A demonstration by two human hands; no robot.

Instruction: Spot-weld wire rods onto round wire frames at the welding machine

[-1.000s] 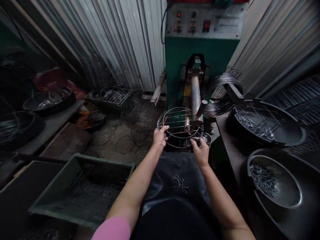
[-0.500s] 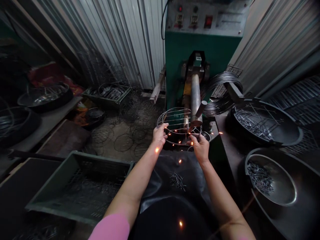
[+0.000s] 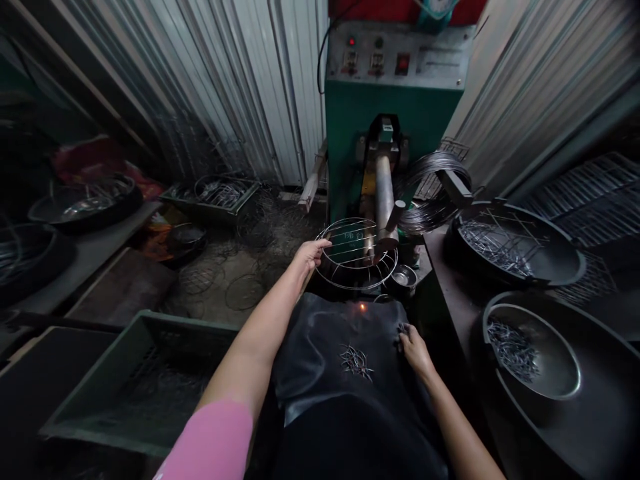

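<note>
My left hand [image 3: 311, 255] pinches the left rim of a round wire rack [image 3: 356, 267], which has parallel bars across it. The rack's far right part passes beneath the metal cylinder arm [image 3: 384, 193] of a green machine [image 3: 395, 100]. Lower down, my right hand [image 3: 415, 348] is closed at the right edge of the black apron [image 3: 320, 353] on my lap; what its fingertips hold, if anything, I cannot make out. Between my arms, a small pile of short wire pieces [image 3: 356, 362] lies on the apron. One spark glows just above the pile.
On the right bench are a black pan [image 3: 555, 263] of wire pieces and a metal bowl [image 3: 560, 380] with more. A wire coil [image 3: 425, 217] hangs beside the machine. To the left stand a green crate [image 3: 90, 393] and another crate of wire parts [image 3: 220, 193].
My right hand has left the rack under the machine arm and come down toward me to the apron's edge. My left hand stays on the rack. Most sparks have gone.
</note>
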